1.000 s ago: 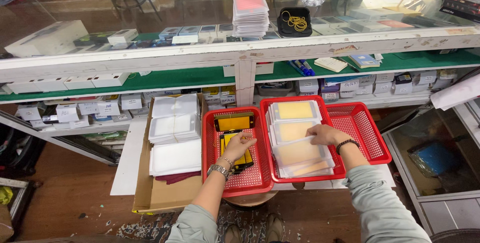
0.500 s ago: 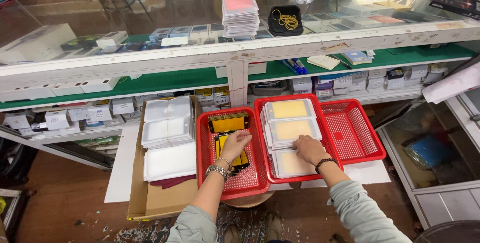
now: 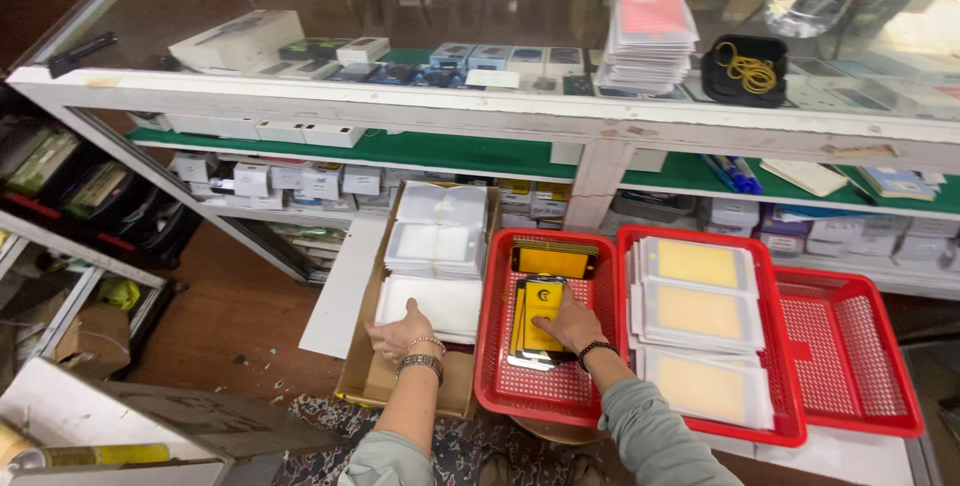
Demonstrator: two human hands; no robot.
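Far left: dark shelving with boxed stock, wooden floor below.

Cardboard box on floor, left of the baskets, loaded with white sleeves in stacks; one flat white stack at the near end.

Left hand resting at the near left corner of that flat stack, fingers spread flat and slightly curled over the edge, touching it; nothing lifted. Metal watch and bead bracelet on the wrist.

Left basket, red, mesh floor: yellow-and-black packs stacked in the middle, a further yellow pack lying crosswise at the far end.

Right hand laid on top of the middle stack of packs, fingers extended, pressing down on the top pack; cannot tell whether any pack is gripped. Dark band on the wrist, grey sleeve behind.

Middle basket, red, touching the left one: clear sleeves with yellow inserts in three overlapping piles, filling it.

Right basket, red, overlapped by the middle basket's edge, mesh floor bare.

Above, white counter frame with green-lined shelf of small boxes; on the glass top, a tall stack of pink-fronted sleeves and, to its right, a black tray holding yellow rubber bands.
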